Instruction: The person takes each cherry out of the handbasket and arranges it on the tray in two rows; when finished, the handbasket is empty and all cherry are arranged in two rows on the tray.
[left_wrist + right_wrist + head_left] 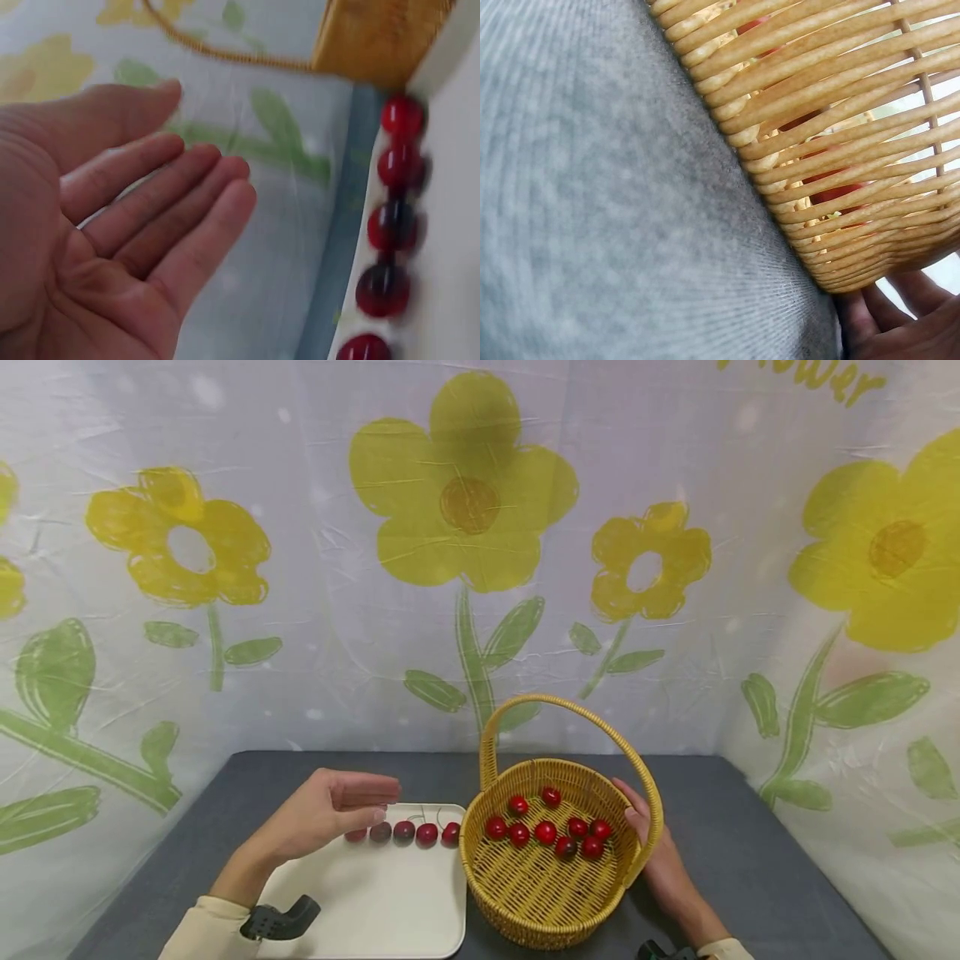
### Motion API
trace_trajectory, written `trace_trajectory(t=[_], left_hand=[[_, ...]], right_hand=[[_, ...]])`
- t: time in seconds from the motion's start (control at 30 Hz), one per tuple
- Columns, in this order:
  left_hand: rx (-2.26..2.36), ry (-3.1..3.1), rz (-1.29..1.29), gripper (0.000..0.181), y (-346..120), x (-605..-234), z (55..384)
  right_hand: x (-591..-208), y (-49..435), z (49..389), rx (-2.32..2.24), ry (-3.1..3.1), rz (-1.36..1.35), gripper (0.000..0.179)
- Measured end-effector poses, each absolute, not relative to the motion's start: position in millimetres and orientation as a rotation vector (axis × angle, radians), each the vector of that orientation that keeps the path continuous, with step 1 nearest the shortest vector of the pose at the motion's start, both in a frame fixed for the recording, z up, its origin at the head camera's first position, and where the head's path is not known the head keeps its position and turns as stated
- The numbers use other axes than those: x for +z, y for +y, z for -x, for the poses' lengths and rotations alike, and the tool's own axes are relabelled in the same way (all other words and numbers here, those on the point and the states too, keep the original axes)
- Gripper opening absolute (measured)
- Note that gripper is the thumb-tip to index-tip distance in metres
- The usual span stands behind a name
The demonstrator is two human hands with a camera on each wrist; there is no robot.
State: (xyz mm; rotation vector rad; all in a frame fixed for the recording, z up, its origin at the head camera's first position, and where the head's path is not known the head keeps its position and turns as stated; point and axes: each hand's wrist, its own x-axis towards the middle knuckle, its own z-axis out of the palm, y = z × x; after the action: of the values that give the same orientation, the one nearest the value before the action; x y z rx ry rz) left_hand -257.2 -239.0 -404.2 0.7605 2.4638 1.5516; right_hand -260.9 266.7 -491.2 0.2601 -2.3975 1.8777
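My left hand (pixel 324 810) hovers over the back left of a white tray (pixel 375 902), with its fingers extended and nothing in them. In the left wrist view the palm (pixel 112 277) shows bare. Along the tray's back edge runs a row of several dark red cherries (pixel 427 835), the leftmost partly covered by the hand. A woven wicker basket (pixel 517 893) with a tall arched handle stands right of the tray, holding several cherries (pixel 545 832) inside. At the basket's right side my right hand (pixel 660 852) holds the rim; its fingers (pixel 900 307) are partly hidden behind the wicker.
A dark grey table (pixel 750 860) lies under everything. Behind it hangs a white cloth (pixel 315 635) printed with yellow flowers, and it also covers both sides. The basket's handle (pixel 558 700) arches up over its opening.
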Motion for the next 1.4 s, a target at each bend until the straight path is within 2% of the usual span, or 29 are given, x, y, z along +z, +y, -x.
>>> trace_trajectory(t=[0.17, 0.33, 0.57, 0.7, 0.83, 1.0, 1.17, 1.4], left_hand=[[1.658, 2.272, -0.837, 0.049, -204.3, -395.5, 249.9], [1.754, 2.184, -0.851, 0.047, -142.1, -395.4, 243.1], [1.698, 2.398, -0.812, 0.040, -46.9, -409.9, 230.8], [1.468, 2.617, -0.852, 0.041, -11.2, -416.6, 231.7], [1.111, 2.879, -0.903, 0.039, 12.3, -420.9, 238.5], [0.764, 3.140, -0.884, 0.013, 31.0, -426.6, 244.9], [0.518, 3.242, -0.864, 0.023, 40.3, -437.6, 247.2], [0.471, 3.170, -0.924, 0.018, 46.1, -443.0, 248.3]], right_hand=[[-492.6, 266.1, 261.2, 1.896, -2.382, -0.280, 0.051], [-492.6, 266.4, 264.0, 1.939, -2.356, -0.298, 0.052], [-495.6, 262.4, 264.9, 1.918, -2.363, -0.294, 0.050], [-496.5, 260.3, 265.2, 1.933, -2.363, -0.302, 0.051], [-495.1, 260.7, 265.1, 1.928, -2.358, -0.300, 0.050], [-494.0, 262.8, 264.1, 1.888, -2.371, -0.281, 0.049], [-494.6, 265.2, 262.8, 1.888, -2.369, -0.285, 0.049], [-493.3, 269.5, 261.1, 1.929, -2.348, -0.294, 0.050]])
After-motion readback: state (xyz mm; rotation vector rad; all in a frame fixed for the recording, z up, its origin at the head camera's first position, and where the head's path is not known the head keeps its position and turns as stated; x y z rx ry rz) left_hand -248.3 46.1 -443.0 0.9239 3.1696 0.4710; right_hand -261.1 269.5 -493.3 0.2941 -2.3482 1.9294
